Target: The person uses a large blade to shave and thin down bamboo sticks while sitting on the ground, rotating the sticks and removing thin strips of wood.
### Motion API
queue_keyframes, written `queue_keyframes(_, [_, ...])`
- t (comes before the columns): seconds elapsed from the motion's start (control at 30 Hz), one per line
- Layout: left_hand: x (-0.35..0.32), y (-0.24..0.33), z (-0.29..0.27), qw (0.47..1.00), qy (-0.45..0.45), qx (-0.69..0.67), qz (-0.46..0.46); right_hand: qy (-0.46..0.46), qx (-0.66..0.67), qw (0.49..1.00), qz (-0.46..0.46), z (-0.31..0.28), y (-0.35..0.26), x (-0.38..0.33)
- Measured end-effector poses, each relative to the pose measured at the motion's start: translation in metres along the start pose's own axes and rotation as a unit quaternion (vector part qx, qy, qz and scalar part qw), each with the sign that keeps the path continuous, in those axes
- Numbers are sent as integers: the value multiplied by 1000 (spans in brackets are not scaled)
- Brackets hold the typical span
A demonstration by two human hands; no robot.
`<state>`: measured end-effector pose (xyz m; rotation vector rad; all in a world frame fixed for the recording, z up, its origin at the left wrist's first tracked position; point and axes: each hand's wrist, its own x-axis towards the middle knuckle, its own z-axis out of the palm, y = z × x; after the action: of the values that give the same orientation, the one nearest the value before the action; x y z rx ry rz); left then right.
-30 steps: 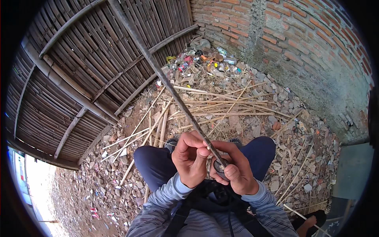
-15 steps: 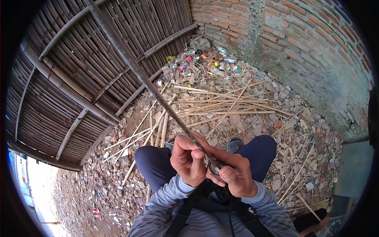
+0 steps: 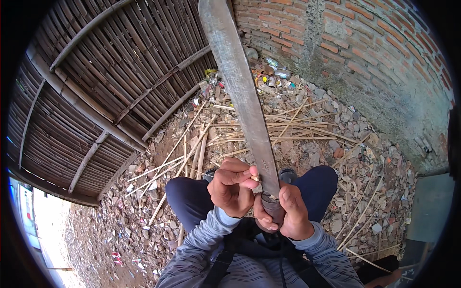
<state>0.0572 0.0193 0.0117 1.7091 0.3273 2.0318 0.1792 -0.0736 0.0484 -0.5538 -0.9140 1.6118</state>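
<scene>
The fingers (image 3: pixel 291 203) of the right hand (image 3: pixel 288 213) were wrapped tight round the handle (image 3: pixel 273 209) of a long blade (image 3: pixel 240 91), while the left hand (image 3: pixel 233 187) pinched something small and pale (image 3: pixel 255 178) against the blade's flat just above the handle; what it was could not be told. Half a second earlier the blade had shown thin and leaned off to the left; now it stood nearly upright with its broad face to the camera, so the work seemed to be at the blade's base. Both hands were held over the knees (image 3: pixel 192 192). Bamboo strips (image 3: pixel 269 127) littered the rubble ground ahead. The bamboo fence (image 3: pixel 96 96) closed the left and the brick wall (image 3: pixel 365 57) the right, leaving open room mostly upward.
</scene>
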Motion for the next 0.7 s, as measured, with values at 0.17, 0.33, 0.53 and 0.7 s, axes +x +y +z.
queue_keyframes(0.17, [-4,2,7,992,21,-91,-89,-34,15,999,-4,-4,2,2])
queue_keyframes(0.33, [-6,7,9,982,13,-129,-141,-48,-53,997,-37,-8,2,4])
queue_keyframes(0.53, [-4,18,9,971,-6,-98,-219,-69,-96,987,-109,-9,4,7])
queue_keyframes(0.7, [-4,16,7,976,-1,-120,-183,-55,-74,991,-92,-4,5,5])
